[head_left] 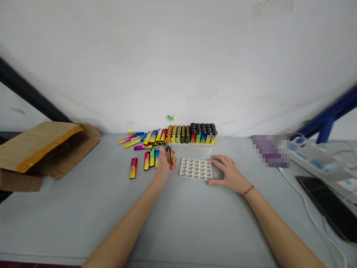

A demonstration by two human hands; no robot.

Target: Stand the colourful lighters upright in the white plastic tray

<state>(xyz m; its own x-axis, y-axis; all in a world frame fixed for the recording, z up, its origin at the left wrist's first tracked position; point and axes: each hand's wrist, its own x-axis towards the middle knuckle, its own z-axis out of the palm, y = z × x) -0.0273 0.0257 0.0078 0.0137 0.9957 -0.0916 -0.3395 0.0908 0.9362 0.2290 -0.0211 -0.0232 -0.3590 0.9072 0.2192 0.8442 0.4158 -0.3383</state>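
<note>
Colourful metallic lighters lie in the middle of the table. My left hand (164, 165) is closed around gold-coloured lighters (169, 154); how many is hidden by the fingers. Just left of it lie a green-yellow lighter (152, 158) and a red-yellow lighter (146, 160). Another red-yellow lighter (133, 168) is farther left. My right hand (227, 173) holds a white tray (196, 169) by its right edge, thumb at the near corner and fingers at the far one. Rows of rounded sockets cover the tray, which lies flat with no lighters in it.
Against the wall stand upright blocks of lighters, one with gold tops (178, 134) and one with black tops (203, 133). Loose lighters (135, 137) lie left of them. An open cardboard box (55, 149) is at left; a phone (329, 208), white cable (302, 199) and power strip (320, 160) at right.
</note>
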